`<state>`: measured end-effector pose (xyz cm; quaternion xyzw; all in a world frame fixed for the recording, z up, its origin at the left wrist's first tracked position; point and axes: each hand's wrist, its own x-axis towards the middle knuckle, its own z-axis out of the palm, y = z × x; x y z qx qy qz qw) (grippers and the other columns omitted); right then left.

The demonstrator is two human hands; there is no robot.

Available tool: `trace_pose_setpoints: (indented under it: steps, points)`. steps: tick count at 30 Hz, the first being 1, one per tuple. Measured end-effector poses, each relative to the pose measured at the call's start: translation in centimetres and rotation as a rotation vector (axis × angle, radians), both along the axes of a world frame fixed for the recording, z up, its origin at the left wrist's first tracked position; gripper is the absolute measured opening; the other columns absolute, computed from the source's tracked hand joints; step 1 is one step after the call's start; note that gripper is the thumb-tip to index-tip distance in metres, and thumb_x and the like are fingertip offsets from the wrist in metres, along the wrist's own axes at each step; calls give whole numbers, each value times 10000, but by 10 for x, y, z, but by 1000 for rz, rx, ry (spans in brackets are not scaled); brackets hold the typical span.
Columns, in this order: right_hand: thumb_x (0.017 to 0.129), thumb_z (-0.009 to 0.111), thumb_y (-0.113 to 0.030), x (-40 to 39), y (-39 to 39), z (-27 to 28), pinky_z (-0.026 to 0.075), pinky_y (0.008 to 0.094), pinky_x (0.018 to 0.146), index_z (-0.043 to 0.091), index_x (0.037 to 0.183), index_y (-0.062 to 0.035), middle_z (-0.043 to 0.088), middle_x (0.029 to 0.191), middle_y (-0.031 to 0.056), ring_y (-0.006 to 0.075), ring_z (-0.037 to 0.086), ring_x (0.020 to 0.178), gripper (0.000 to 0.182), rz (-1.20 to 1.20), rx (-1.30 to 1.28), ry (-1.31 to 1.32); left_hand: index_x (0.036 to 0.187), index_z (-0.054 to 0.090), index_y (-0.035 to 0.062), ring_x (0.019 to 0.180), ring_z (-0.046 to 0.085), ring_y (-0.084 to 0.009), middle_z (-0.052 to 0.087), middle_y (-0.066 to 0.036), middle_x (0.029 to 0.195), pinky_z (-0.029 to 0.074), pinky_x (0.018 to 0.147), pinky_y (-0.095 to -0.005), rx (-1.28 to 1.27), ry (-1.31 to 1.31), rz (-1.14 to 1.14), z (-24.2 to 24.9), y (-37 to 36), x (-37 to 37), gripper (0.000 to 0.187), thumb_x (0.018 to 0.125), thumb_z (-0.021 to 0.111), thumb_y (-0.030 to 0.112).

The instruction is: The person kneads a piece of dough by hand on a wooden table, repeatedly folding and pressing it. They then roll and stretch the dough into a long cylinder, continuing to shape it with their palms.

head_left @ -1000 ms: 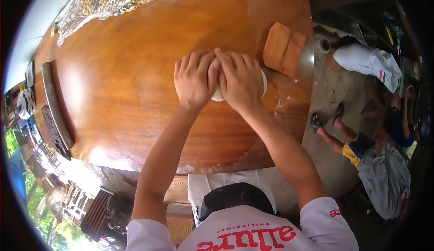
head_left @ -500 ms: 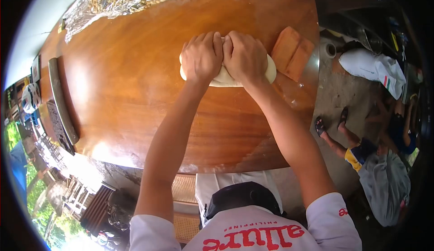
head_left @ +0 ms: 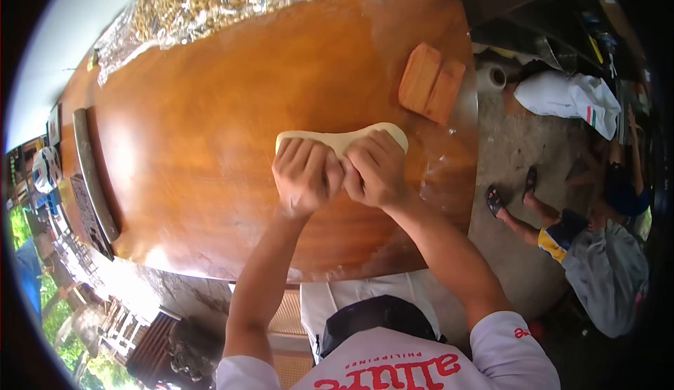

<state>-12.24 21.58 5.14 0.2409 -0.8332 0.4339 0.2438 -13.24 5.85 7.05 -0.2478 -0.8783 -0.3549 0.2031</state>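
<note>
A pale piece of dough (head_left: 342,139) lies on the polished brown wooden table (head_left: 210,144), its far edge and both ends showing past my knuckles. My left hand (head_left: 307,174) has its fingers curled over the dough's left part. Close beside it, my right hand (head_left: 373,167) is curled over the right part, with the thumbs near each other. The near side of the dough is hidden beneath both hands.
Beyond the hands and to the right lies a reddish wooden block (head_left: 431,83). Clear plastic with brown crumbly stuff (head_left: 232,0) covers the far edge. A long wooden bar (head_left: 95,172) is at the left. Another person (head_left: 604,270) is at the right, near a white sack (head_left: 562,98).
Both hands have come nearer my body, and their fingers have curled in over the dough. The dough's far edge now shows beyond the knuckles. The view has shifted slightly.
</note>
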Motion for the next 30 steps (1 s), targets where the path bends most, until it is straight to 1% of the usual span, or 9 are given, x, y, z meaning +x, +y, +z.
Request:
trace_pose_setpoints:
  steps: [7,11,13,17,19,24,27,29,30]
  points:
    - [770,637,-89,61,-2,79,420,403,551,588,789,-49,574,731,92,273,534,608,66,29,-32,-110,703,567,-5,587,545,-305,573,-139,682,439,582,-390,61,-219,56,87,1,68,119,818,558,20]
    - [818,644,-124,52,-15,17,455,394,639,606,804,-53,624,833,117,285,595,747,82,-42,209,-287,740,581,51,646,550,-312,560,-108,703,440,625,-411,-76,-400,266,-3,-8,67,100,829,624,69]
    - [842,648,-141,49,-19,-5,466,393,686,628,835,-48,634,872,120,292,602,823,95,-47,247,-323,773,589,61,682,555,-325,555,-114,711,438,640,-424,-58,-239,293,-36,-10,58,109,876,618,81]
    - [907,651,-191,42,-2,1,480,397,781,697,964,-56,646,957,110,295,597,970,154,-25,211,-332,784,589,63,705,561,-322,559,-106,718,436,664,-427,-97,-339,302,-30,-6,56,125,901,615,98]
    - [922,673,-246,50,10,8,484,403,823,723,1043,-75,646,1011,95,287,587,1022,216,-94,383,-244,833,626,55,809,595,-321,617,-122,891,464,733,-427,-122,-426,293,-29,-7,58,113,911,632,136]
    - [919,695,-284,69,16,-19,487,414,856,735,1023,-50,645,1045,94,295,594,1006,259,-186,93,-502,989,673,36,999,601,-362,570,-159,1236,477,888,-450,-227,-303,222,-6,-13,60,136,936,630,153]
    - [923,689,-265,66,13,-14,487,408,839,731,991,-35,647,1020,94,290,607,955,244,-221,65,-468,1043,706,39,1025,626,-351,601,-169,1254,486,918,-444,-385,-141,121,21,-20,49,161,964,598,129]
    - [923,688,-252,61,7,-16,486,405,825,727,964,-28,647,1001,94,285,614,924,231,-238,108,-380,983,722,41,968,655,-312,656,-163,1124,498,894,-412,97,-667,125,22,-9,46,153,958,599,128]
    - [923,689,-245,60,2,-19,478,408,827,710,953,-26,645,994,97,292,616,909,222,-268,116,-440,925,701,33,881,664,-285,677,-157,1027,500,827,-385,101,-497,151,5,0,48,138,952,596,118]
